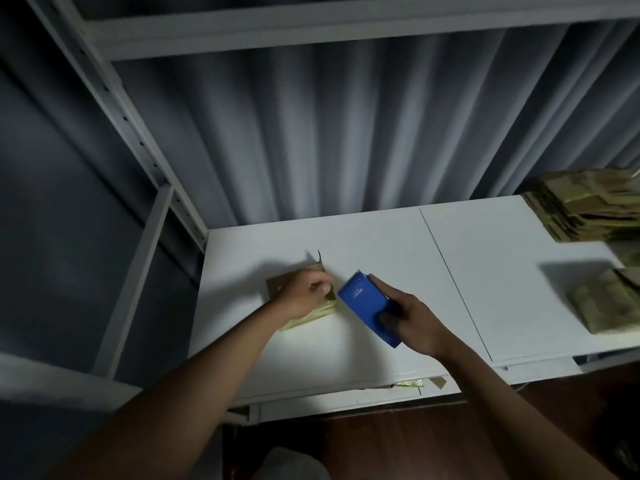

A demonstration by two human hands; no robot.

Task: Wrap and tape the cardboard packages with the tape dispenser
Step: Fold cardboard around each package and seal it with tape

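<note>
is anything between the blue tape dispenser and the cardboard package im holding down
Nothing visible. The right hand grips the tape dispenser with its toothed edge pointing toward the cardboard package, which the left hand holds on the white table. Only a narrow strip of bare table separates them.

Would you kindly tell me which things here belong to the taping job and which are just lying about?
In use:
- small brown cardboard package, held by the left hand
- blue plastic tape dispenser, gripped by the right hand

Lying about:
- stack of brown cardboard pieces
- taped bundle
- white table
</note>
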